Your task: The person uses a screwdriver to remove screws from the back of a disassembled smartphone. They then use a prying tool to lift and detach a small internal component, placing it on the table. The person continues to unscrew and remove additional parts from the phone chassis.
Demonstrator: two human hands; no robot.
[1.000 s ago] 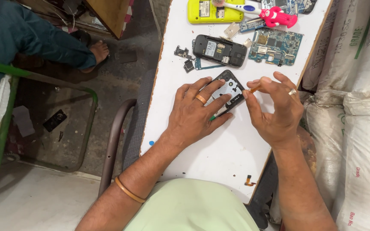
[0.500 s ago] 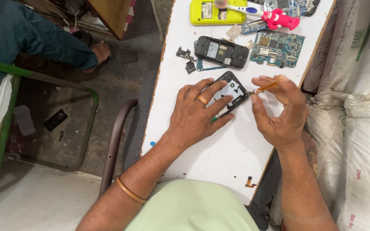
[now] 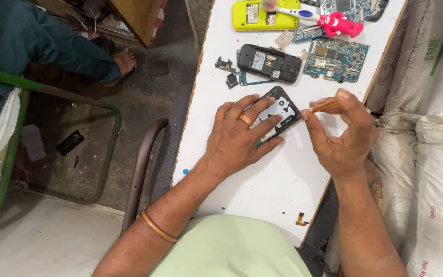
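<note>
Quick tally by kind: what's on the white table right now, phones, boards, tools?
Phone bodies: 3 – opened black phone, black phone, yellow phone
Circuit boards: 2 –
Tools: 2 – orange-handled tool, toothbrush
Total: 7

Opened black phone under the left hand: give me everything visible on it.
The opened black phone lies flat and askew on the white table, back cover off, a pale metallic plate showing inside a dark plastic frame. The left hand pins it with spread fingers. The right hand holds an orange-handled tool at its right edge.
</note>
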